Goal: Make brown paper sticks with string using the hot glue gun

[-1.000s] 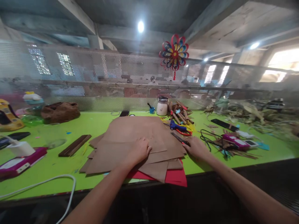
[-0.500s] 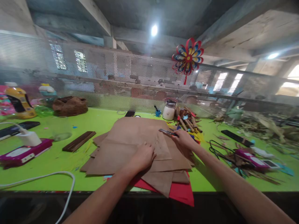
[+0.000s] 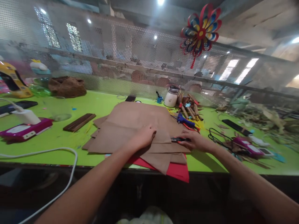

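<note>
Gripping a slim dark cutter [image 3: 178, 139], half hidden in your right hand [image 3: 196, 141], your flat left hand [image 3: 143, 138] presses matte brown paper sheets [image 3: 130, 130].

Head camera looks forward-down, near green table [image 3: 70, 141].

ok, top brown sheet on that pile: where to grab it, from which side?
Likely the near right corner of the top brown sheet, from the front table edge: its edges fan out loose there, while the left hand pins the middle.
</note>
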`<control>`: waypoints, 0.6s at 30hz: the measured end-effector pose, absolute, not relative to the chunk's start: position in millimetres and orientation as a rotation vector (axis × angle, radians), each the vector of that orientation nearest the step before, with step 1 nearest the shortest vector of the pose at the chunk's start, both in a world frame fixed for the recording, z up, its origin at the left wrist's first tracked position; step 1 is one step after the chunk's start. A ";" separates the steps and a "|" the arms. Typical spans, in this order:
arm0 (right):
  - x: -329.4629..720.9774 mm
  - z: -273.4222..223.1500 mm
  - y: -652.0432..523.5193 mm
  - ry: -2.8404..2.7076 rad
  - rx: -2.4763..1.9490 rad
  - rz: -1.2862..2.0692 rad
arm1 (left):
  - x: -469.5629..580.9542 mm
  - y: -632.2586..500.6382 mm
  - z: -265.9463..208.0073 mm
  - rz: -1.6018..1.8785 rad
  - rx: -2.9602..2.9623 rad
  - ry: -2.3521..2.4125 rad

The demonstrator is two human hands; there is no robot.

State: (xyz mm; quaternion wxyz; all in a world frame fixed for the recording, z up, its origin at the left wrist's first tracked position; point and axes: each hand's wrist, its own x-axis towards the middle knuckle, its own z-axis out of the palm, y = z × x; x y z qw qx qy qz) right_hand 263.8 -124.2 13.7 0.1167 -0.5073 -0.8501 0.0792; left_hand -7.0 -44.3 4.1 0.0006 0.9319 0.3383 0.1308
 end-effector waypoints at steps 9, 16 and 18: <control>266.0 0.7 -134.1 -2.452 -1.443 0.200 | 18.7 -30.1 -2.6 0.303 3.024 1.079; 271.7 -4.4 -142.8 -2.438 -1.412 0.194 | 18.7 -27.1 -17.2 0.388 3.051 1.147; 273.5 -5.7 -146.5 -2.408 -1.433 0.216 | 19.2 -25.6 -17.3 0.374 3.051 1.149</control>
